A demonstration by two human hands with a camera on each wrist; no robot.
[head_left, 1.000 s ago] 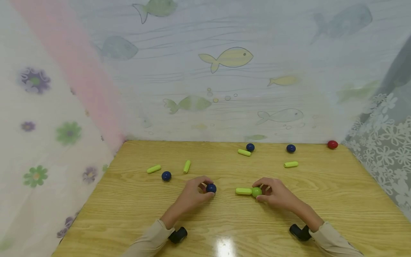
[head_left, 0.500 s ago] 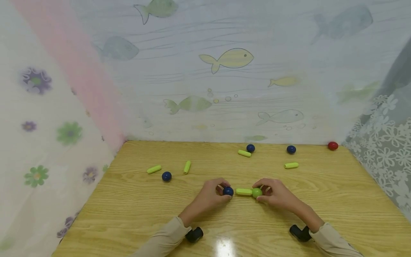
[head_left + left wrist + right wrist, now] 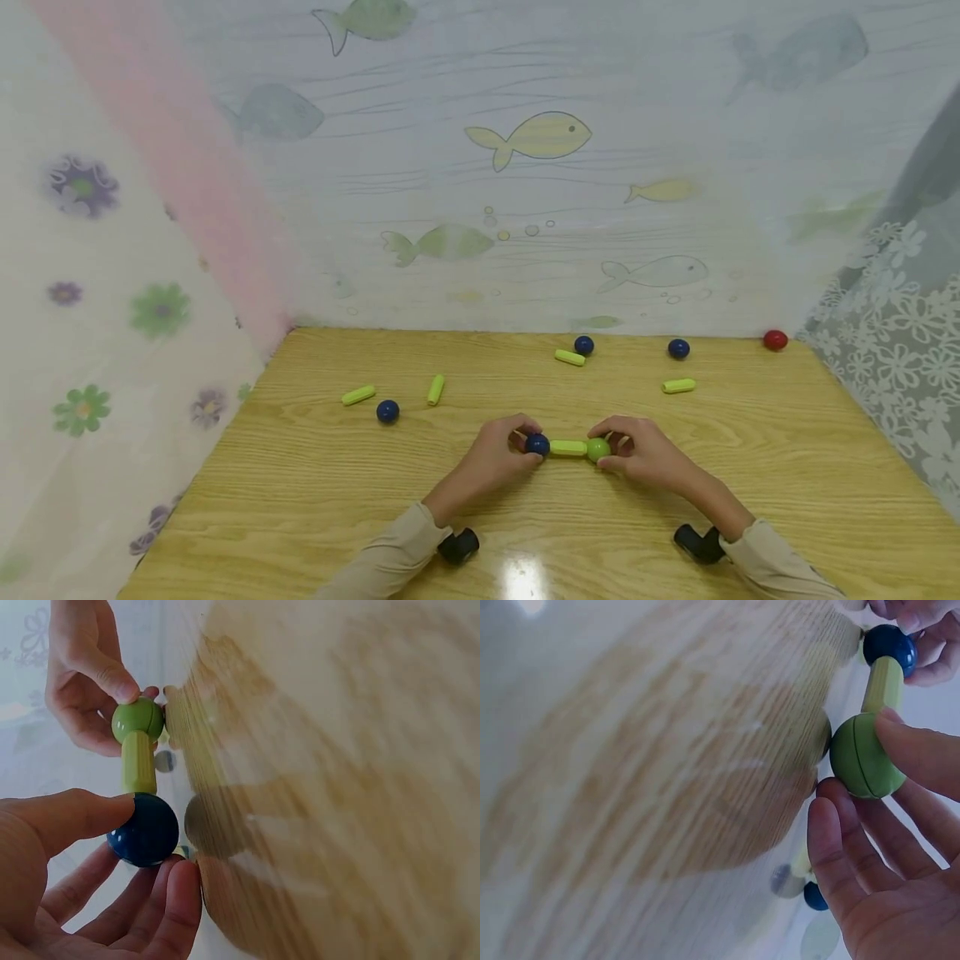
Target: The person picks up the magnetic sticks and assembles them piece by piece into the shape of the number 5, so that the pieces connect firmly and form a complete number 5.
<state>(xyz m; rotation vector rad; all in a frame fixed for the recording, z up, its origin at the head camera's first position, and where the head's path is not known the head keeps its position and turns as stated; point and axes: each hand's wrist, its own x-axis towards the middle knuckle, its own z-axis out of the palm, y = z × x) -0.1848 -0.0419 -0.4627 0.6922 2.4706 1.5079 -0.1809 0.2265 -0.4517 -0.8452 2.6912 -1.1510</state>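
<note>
My left hand [image 3: 499,448] pinches a dark blue ball [image 3: 537,445] between thumb and fingers. A light green ball [image 3: 598,451] is gripped the same way by my right hand [image 3: 640,448]. Between the two balls lies a yellow-green ridged stick [image 3: 568,448], its right end against the green ball and its left end touching the blue one. In the left wrist view the blue ball [image 3: 144,830] meets the stick's near end. The right wrist view shows a seam around the green ball [image 3: 865,757]. How deep the stick's ends sit cannot be told.
On the wooden table [image 3: 337,517], a blue ball [image 3: 387,412] and two yellow-green sticks [image 3: 358,395] lie to the left. Farther back are a stick [image 3: 570,357] beside a blue ball [image 3: 584,345], another blue ball [image 3: 678,349], a stick [image 3: 678,386] and a red ball [image 3: 776,340].
My left hand has moved right with the blue ball, which now touches the stick's left end. The right hand has stayed in place, holding the green ball.
</note>
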